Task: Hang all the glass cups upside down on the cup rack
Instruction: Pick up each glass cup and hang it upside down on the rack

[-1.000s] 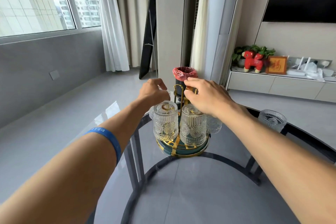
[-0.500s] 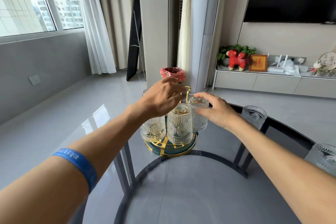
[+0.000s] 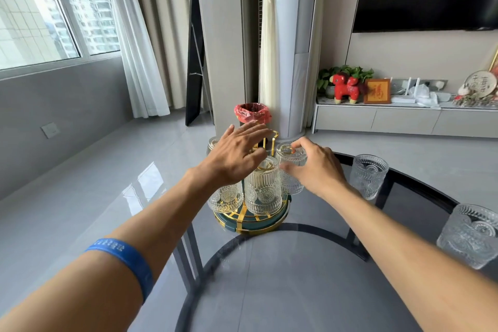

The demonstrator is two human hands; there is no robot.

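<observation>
The cup rack (image 3: 252, 221), a round green base with gold trim and a gold handle (image 3: 271, 134), stands on the glass table (image 3: 296, 283). Several ribbed glass cups hang upside down on it: a front cup (image 3: 262, 191), a left cup (image 3: 225, 198), a right cup (image 3: 292, 180) and a back-left cup (image 3: 212, 143), the last mostly hidden. My left hand (image 3: 237, 155) hovers over the rack with fingers spread. My right hand (image 3: 316, 168) curls around the right cup, index finger on its top, thumb on its side. Two more cups stand upright at the right, one nearer the rack (image 3: 369, 176), one at the table's edge (image 3: 471, 236).
The table's black rim (image 3: 420, 183) curves behind the upright cups. Beyond the rack, a bin with a red liner (image 3: 252, 113) sits on the floor beside a white column. A low TV cabinet (image 3: 404, 118) runs along the back right wall.
My left hand has let go at the rack's top and spread its fingers. My right hand moved from the handle down to the right cup. The view has shifted right, showing a second upright cup.
</observation>
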